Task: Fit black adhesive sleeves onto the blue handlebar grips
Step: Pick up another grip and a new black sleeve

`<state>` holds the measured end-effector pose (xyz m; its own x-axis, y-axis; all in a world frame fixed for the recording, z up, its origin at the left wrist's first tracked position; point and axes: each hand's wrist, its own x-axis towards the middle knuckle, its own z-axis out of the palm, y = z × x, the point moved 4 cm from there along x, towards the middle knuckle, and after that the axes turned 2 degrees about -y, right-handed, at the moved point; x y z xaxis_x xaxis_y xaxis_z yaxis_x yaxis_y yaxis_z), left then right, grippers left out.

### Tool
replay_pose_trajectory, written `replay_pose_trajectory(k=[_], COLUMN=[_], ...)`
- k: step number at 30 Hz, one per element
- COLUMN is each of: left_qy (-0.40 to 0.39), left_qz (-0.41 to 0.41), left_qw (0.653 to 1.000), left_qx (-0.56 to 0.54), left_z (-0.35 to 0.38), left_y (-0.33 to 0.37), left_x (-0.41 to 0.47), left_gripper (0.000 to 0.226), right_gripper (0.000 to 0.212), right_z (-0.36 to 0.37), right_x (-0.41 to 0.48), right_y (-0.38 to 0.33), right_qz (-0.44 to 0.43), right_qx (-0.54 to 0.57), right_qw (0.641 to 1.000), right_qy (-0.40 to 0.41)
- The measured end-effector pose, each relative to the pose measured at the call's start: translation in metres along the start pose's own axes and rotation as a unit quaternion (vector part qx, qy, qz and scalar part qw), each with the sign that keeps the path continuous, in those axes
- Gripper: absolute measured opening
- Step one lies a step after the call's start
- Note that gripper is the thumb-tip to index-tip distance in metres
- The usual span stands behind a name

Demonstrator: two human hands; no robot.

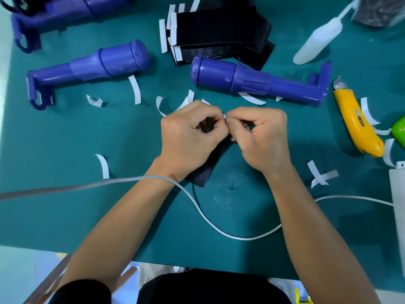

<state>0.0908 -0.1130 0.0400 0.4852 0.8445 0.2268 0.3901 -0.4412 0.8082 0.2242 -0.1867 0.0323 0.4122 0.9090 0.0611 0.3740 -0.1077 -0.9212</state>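
black sleeve (203, 170) lies at frame centre on the worktop (65, 139). your left hand (188, 137) and right hand (260, 139) pinch its top corner, fingers (219, 122) curled tight on it, probably to pick the white backing loose before wrapping. the nearest blue grip (252, 81) waits just above, within reach. your knuckles hide the sleeve's upper half, so i cannot tell whether the backing has lifted. another grip (65, 12) is cut off at upper left.
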Motion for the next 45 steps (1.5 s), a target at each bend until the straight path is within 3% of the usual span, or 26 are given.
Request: replay_pose_trajectory(k=[7,11,16,19,22,25,28,30,31,34,36,41,43,45], left_qy=[-0.023,-0.002,0.074,0.159,0.211,0.169,0.183,0.155,0.109,-0.041,-0.073,-0.043,0.001,0.04], left_qz=[-0.109,-0.152,-0.176,-0.22,-0.248,-0.233,-0.104,-0.007,-0.004,-0.074,-0.127,-0.195,-0.223,-0.205], left_qw=[0.988,0.977,0.965,0.943,0.934,0.957,0.966,0.985,0.994,0.985,0.971,0.933,0.938,0.967], left_qx=[-0.112,-0.152,-0.179,-0.195,-0.15,0.027,0.148,0.077,-0.003,-0.153,-0.191,-0.301,-0.267,-0.143], left_z=[0.002,0.001,-0.018,-0.038,-0.055,-0.058,-0.051,-0.04,-0.033,-0.012,-0.003,-0.004,-0.008,-0.015], left_y=[-0.004,-0.006,-0.019,-0.035,-0.053,-0.053,-0.029,-0.017,-0.013,-0.01,-0.015,-0.021,-0.025,-0.027], left_x=[0.005,0.007,0.02,0.032,0.04,0.037,0.028,0.02,0.018,0.015,0.015,0.017,0.018,0.019], left_gripper=[0.021,0.018,0.018,0.018,0.014,0.026,0.041,0.037,0.034,0.031,0.029,0.029,0.026,0.028], right_gripper=[0.022,0.023,0.025,0.026,0.03,0.025,0.017,0.017,0.018,0.031,0.032,0.016,0.012,0.012], right_z=[0.001,-0.002,-0.015,-0.025,-0.033,-0.037,-0.038,-0.037,-0.037,-0.033,-0.032,-0.031,-0.033,-0.034], right_x=[0.003,0.004,0.01,0.014,0.016,0.016,0.016,0.016,0.016,0.016,0.017,0.017,0.018,0.018], right_y=[0.003,0.009,0.015,0.017,0.019,0.019,0.019,0.019,0.02,0.02,0.02,0.024,0.024,0.026], right_qz=[0.021,0.044,0.078,0.085,0.096,0.102,0.104,0.105,0.103,0.099,0.098,0.105,0.107,0.11], right_qx=[0.04,0.069,0.15,0.203,0.253,0.28,0.294,0.299,0.302,0.305,0.306,0.301,0.32,0.346], right_qw=[0.999,0.997,0.986,0.976,0.963,0.954,0.95,0.948,0.947,0.946,0.945,0.945,0.939,0.929], right_qy=[0.002,0.005,0.011,-0.002,-0.001,-0.011,-0.03,-0.035,-0.038,-0.046,-0.054,-0.072,-0.074,-0.074])
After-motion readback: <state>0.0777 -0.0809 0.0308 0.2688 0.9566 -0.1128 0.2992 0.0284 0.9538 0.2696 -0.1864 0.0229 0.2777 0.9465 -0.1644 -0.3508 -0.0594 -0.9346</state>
